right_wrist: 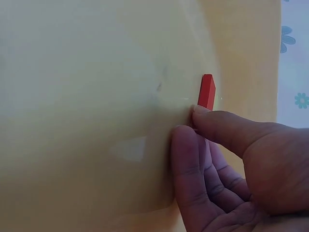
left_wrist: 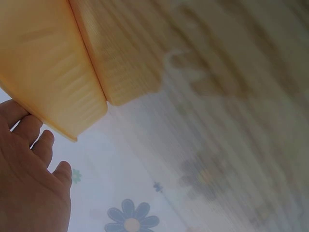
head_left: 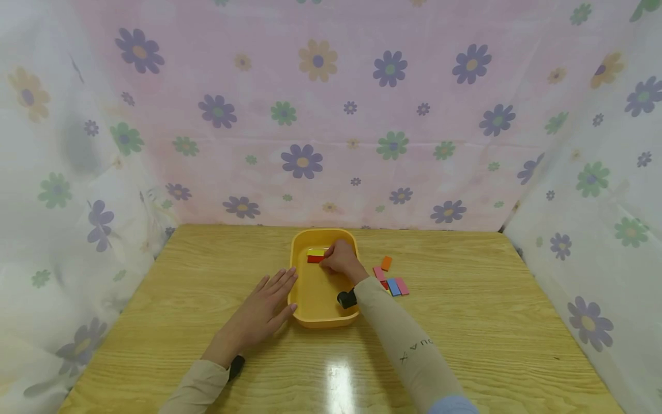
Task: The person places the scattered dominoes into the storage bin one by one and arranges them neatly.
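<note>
A yellow plastic tub [head_left: 323, 323] stands on the wooden table. Inside it, towards the far end, my right hand [head_left: 342, 259] pinches a red domino block [head_left: 314, 259] between thumb and fingers. One end of this red block [right_wrist: 207, 91] sticks out past the thumb in the right wrist view. Just behind it in the tub lies a yellow domino block [head_left: 315, 252]. My left hand [head_left: 261, 313] rests against the tub's left side, its fingers extended. Those fingers also touch the tub rim [left_wrist: 53, 129] in the left wrist view.
Right of the tub lie several loose blocks: an orange block [head_left: 386, 263], a pink block [head_left: 401, 286], a blue block [head_left: 394, 287] and others partly hidden by the right sleeve. Flower-patterned sheets [head_left: 341, 115] enclose the table's back and sides.
</note>
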Motion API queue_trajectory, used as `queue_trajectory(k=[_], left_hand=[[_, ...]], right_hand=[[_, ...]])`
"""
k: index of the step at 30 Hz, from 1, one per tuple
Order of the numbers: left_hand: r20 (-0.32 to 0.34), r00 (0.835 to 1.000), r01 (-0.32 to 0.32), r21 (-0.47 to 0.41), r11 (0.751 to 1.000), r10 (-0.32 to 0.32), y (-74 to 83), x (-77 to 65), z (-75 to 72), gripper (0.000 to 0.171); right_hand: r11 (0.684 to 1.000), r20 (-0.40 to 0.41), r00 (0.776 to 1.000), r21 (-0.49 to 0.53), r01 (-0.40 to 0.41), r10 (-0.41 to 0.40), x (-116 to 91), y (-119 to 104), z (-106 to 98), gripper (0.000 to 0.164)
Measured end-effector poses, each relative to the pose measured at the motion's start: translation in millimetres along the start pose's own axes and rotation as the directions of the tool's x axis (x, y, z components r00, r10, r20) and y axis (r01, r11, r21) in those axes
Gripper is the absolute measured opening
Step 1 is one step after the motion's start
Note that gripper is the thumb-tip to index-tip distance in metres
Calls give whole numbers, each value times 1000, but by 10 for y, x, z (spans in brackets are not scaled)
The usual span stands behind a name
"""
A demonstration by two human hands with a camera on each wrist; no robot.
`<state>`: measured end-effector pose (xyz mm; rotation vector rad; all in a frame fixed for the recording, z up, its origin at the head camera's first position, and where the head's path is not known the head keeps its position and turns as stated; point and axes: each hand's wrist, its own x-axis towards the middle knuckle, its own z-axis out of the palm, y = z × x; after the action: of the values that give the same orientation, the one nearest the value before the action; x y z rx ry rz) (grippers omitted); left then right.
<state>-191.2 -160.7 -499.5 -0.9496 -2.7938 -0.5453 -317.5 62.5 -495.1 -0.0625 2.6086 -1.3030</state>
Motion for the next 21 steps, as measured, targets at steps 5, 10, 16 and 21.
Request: queue_trajectory(k=[5,10,16,21], left_hand=[[10,1000,2,3,1000,-2,2,1,-8,64],[13,1000,2,5,1000,-2,2,3,-7,65],[13,1000,9,1,1000,-9,-2,5,1,65],[14,1000,10,-4,1000,-9,0,7,2,65]], right_hand=[[1000,-8,1000,-3,-7,7,7,-8,3,18],[1000,-9,1000,-12,-18,18,19,-12,5,18],[1000,0,1000,5,-20,20,33,-7,-2,16],[1000,-3,1000,10,-24,24,43,-1,8,17]])
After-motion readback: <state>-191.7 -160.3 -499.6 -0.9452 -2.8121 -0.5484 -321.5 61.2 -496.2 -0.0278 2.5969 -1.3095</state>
